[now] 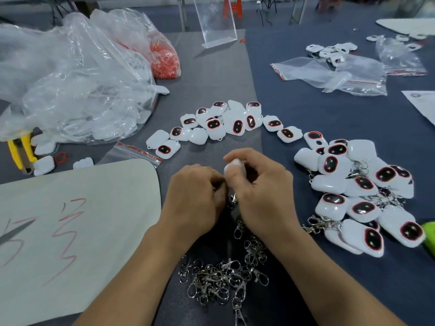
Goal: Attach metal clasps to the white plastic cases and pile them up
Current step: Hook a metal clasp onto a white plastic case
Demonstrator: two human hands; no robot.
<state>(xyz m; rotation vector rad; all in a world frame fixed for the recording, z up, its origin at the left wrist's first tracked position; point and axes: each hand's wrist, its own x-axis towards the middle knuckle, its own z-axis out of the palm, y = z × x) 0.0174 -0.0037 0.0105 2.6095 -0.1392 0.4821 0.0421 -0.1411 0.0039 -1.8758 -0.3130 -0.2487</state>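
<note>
Above the desk (211, 78), the right grip (261, 191) grasps a white case (233, 167); the left grip (195, 196) pinches a dangling clasp (233, 200).

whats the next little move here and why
Probably finish working the clasp onto the case before anything is put down. The right hand grips the white case, the left hand seems to pinch the clasp, which hangs between the hands, and the cases in the pile at the right already carry clasps.

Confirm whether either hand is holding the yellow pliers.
No, the pliers lie far left beside the plastic bag, untouched.
</note>
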